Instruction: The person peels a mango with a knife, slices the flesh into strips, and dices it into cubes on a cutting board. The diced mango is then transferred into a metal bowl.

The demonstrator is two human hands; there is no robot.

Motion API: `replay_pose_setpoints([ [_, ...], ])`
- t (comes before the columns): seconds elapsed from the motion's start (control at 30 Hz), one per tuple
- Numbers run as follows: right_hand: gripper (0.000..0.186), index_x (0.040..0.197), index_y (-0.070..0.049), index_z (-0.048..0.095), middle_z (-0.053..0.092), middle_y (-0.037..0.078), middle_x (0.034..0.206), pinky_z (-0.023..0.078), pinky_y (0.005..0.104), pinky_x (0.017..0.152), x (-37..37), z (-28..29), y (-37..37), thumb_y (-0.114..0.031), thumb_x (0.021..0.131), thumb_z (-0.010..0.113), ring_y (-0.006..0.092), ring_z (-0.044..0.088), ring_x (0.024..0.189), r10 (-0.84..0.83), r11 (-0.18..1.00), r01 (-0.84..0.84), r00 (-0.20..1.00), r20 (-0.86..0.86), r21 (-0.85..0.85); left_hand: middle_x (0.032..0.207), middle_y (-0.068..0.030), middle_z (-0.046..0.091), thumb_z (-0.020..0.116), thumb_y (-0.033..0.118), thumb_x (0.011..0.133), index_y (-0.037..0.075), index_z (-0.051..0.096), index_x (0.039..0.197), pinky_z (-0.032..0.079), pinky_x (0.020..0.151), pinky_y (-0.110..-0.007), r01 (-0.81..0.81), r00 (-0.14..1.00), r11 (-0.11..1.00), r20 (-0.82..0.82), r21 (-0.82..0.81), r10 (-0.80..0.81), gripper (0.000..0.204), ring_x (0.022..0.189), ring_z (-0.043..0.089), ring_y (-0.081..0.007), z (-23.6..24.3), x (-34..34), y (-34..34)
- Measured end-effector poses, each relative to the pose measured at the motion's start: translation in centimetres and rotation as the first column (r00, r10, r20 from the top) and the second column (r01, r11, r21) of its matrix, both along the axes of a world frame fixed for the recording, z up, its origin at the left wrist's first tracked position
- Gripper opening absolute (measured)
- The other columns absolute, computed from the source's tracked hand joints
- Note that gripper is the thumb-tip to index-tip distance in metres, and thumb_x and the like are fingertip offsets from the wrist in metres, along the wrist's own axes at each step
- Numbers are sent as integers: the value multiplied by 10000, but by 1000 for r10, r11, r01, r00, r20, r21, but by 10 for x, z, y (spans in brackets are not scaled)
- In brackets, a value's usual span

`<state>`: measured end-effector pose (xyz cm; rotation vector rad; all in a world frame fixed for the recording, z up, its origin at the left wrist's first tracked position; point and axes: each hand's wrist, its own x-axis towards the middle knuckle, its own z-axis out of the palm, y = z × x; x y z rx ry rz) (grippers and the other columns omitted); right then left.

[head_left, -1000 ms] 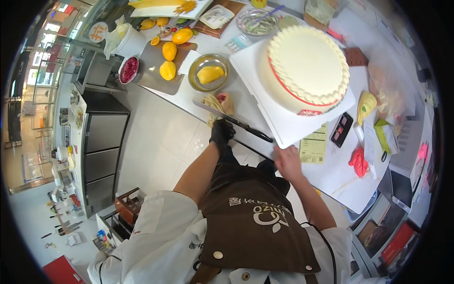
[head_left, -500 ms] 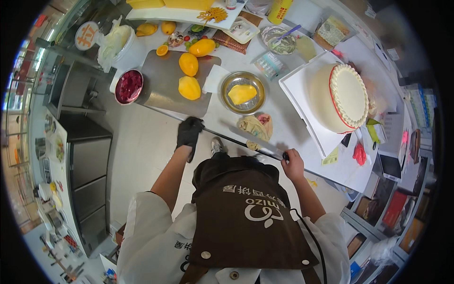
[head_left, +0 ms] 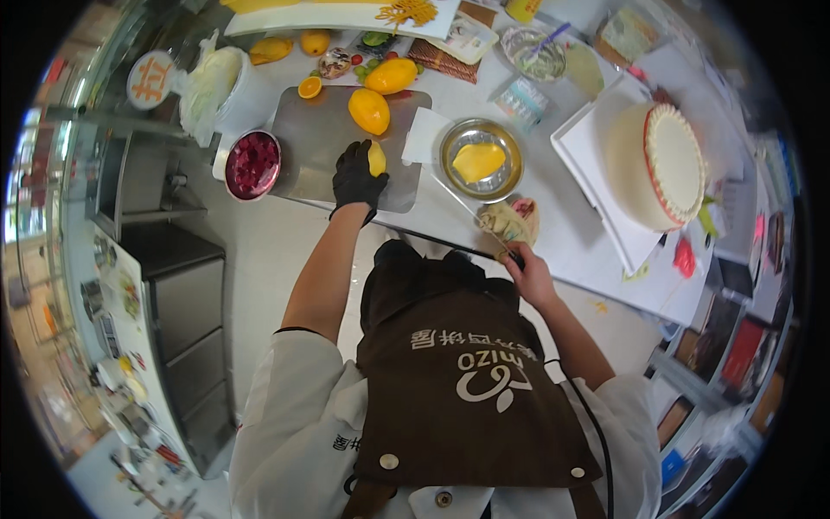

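My left hand (head_left: 357, 176), in a black glove, is closed over a peeled yellow mango (head_left: 377, 161) on the grey metal board (head_left: 303, 143). The glove hides much of this fruit. Two more yellow mangoes, a nearer one (head_left: 369, 112) and a farther one (head_left: 392, 76), lie behind it. My bare right hand (head_left: 528, 273) grips the dark handle of a long knife (head_left: 464, 206). Its thin blade points up and left, past the near side of a round steel bowl (head_left: 520, 173). A piece of peeled mango (head_left: 479, 162) rests in that bowl.
A crumpled cloth (head_left: 512, 222) lies near the table edge. A tall cream cake (head_left: 644, 164) stands on a white board at right. At left are a bowl of dark red chunks (head_left: 252, 165) and a lined white bin (head_left: 246, 99). An orange half (head_left: 309, 87) sits behind the board.
My left hand has moved from the table's front edge up onto the nearest mango and closed over it. The knife in my right hand has turned to point more away from me.
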<state>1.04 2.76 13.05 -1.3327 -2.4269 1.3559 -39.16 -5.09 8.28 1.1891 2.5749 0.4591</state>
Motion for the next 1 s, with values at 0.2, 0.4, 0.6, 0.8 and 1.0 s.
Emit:
replay_pose_setpoints([
  [0.2,309,1113,-50,636,699,232,888,529,487,736,-63,-15,-54,-346,1027,617,458,670,866,-130,989,127,991,-38,-70,1471,-169,512,849,193,748,104,490,1452,404,1168,-434,581,799,793,56,181,-599,795,1362,486,-369,5,-52,-36],
  [0.4,386,1000,-51,611,663,248,842,494,516,724,-143,-35,-123,-409,1080,490,482,635,857,-339,878,342,938,67,-335,1356,-204,576,892,326,763,34,467,1433,462,1085,-470,625,743,689,-8,367,-669,846,1249,564,-404,-20,-63,-42],
  [0.6,462,973,-24,627,656,219,818,502,450,731,-187,-55,-152,-443,1089,472,413,639,793,-439,787,433,893,93,-439,1234,-162,631,922,387,710,65,540,1295,505,979,-465,621,755,678,-66,393,-652,769,1125,613,-377,-37,-73,-39],
  [0.8,494,852,-67,561,484,-8,669,413,299,592,-199,-73,-167,-476,1102,444,111,467,626,-532,711,456,847,15,-535,1159,-149,636,951,385,659,74,548,1255,510,952,-470,623,756,683,-68,383,-651,783,1066,618,-369,-32,-78,-30],
  [1.0,534,979,11,644,569,63,688,466,353,634,-222,-79,-163,-477,1093,459,181,551,640,-550,654,461,834,41,-600,1170,-159,627,962,352,653,70,546,1255,502,958,-471,581,768,669,-41,464,-639,784,1086,598,-364,-39,-74,-33],
])
